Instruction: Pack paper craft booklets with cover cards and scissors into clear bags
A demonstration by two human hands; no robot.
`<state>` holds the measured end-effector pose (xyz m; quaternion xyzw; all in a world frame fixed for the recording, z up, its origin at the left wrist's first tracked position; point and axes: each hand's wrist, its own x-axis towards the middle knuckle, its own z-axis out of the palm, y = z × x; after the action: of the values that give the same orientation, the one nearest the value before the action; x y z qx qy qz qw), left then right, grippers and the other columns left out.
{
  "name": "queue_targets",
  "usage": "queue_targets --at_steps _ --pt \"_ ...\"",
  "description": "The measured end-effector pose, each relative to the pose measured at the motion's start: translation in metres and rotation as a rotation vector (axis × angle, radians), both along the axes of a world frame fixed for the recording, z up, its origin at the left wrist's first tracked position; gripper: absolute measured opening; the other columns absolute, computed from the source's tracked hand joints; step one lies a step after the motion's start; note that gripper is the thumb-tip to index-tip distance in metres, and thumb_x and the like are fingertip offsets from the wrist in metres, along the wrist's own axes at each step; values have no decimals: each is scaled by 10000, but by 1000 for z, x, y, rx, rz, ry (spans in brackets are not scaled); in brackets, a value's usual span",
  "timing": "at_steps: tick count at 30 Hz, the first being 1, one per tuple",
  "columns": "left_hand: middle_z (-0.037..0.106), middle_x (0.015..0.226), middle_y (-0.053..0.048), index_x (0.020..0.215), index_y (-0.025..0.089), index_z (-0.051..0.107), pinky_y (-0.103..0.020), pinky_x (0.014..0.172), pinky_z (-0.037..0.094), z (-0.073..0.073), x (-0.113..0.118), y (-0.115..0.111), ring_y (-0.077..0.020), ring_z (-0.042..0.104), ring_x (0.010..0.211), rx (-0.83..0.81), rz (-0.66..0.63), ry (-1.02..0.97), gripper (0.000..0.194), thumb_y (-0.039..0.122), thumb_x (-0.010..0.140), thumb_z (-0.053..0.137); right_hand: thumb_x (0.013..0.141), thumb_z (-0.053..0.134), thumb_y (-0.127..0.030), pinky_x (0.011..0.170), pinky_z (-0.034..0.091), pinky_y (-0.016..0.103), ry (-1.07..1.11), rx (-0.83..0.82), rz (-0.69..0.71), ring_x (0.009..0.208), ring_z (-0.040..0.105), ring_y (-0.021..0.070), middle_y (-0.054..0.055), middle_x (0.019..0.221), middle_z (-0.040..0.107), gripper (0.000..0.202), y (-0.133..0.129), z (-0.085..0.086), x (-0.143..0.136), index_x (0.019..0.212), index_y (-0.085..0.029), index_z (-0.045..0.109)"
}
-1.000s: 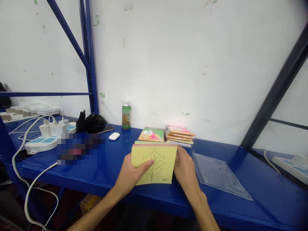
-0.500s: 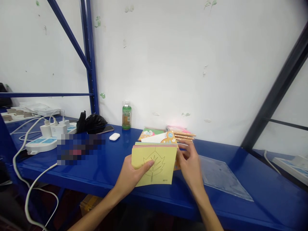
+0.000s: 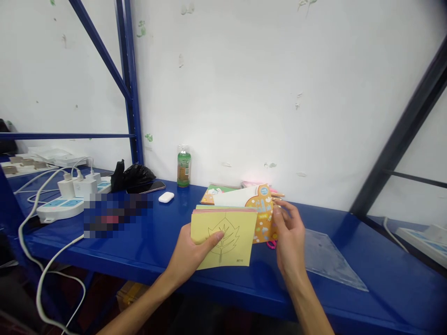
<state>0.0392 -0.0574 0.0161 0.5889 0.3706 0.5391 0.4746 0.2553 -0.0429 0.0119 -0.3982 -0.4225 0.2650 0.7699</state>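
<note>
My left hand point(image 3: 188, 253) holds a stack of coloured paper sheets point(image 3: 223, 238) upright over the blue shelf, thumb on the yellow front sheet printed with a leaf outline. My right hand point(image 3: 290, 238) grips an orange printed card point(image 3: 262, 215) with a white back, drawn out from behind the stack to its right. Something pink point(image 3: 271, 244) shows just below the card. Behind them lie a green and orange booklet point(image 3: 213, 191) and a pile of paper packs point(image 3: 275, 194), mostly hidden by the card.
A clear plastic sleeve point(image 3: 326, 259) lies on the blue shelf point(image 3: 139, 242) at right. At left: a green bottle point(image 3: 183, 166), white earbud case point(image 3: 165, 197), phone and black bag point(image 3: 137, 177), power strip with chargers point(image 3: 66, 197) and white cables. Blue uprights point(image 3: 127, 79) frame the shelf.
My right hand has left the stack's right edge and pulled the orange card out from behind it, up and to the right. The left hand and the stack stayed put.
</note>
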Motion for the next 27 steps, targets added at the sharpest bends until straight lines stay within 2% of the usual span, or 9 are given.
queue_targets --at_steps 2,8,11,14,19,22,24,27 --pt "786 1136 -122 1084 138 754 -405 842 633 0 0 -1 -325 760 988 3 2 1 398 385 773 787 806 725 -439 676 535 308 64 9 -10 836 691 211 53 1025 707 373 -1 1 0 1091 -241 588" --pt "791 1124 -115 1108 143 751 -408 838 633 -1 -1 0 -325 761 983 10 -2 -15 406 382 782 786 769 723 -397 538 436 219 173 13 -69 604 574 139 -44 743 614 359 -1 3 -1 1060 -250 570" --pt "794 1117 -109 1117 143 745 -390 831 634 -1 0 1 -317 760 987 8 -25 -14 403 372 789 786 768 715 -409 510 418 221 170 -51 -60 548 542 133 -42 722 624 334 -1 2 -2 1022 -246 571" --pt "799 1101 -107 1092 138 749 -385 833 631 -2 1 1 -315 761 980 9 -10 -32 389 369 782 793 780 708 -425 495 399 213 138 -44 -74 543 542 133 -42 720 623 323 -2 2 -3 1013 -241 579" --pt "798 1111 -97 1105 146 742 -363 821 631 -5 -1 2 -303 759 989 5 -23 -20 382 371 798 782 856 651 -483 598 442 232 56 59 -27 698 612 159 2 869 678 299 -3 2 -4 995 -219 642" --pt "796 1123 -82 1109 158 736 -335 826 627 -6 -3 5 -286 753 1010 9 -39 -1 362 366 815 772 889 615 -524 649 446 253 -66 71 27 749 602 177 21 854 683 337 -4 0 -3 911 -196 694" --pt "795 1126 -78 1109 159 732 -330 828 625 -5 -3 5 -282 752 1013 8 -35 0 360 365 817 773 889 606 -559 581 415 250 -102 36 57 653 559 166 6 710 644 392 -5 -3 -2 794 -187 687" --pt "793 1133 -79 1112 156 728 -330 831 625 -4 -3 5 -284 750 1019 3 -45 6 364 366 819 774 865 621 -598 491 358 242 -137 15 20 546 486 142 -13 574 566 467 -6 -5 -2 658 -179 643"
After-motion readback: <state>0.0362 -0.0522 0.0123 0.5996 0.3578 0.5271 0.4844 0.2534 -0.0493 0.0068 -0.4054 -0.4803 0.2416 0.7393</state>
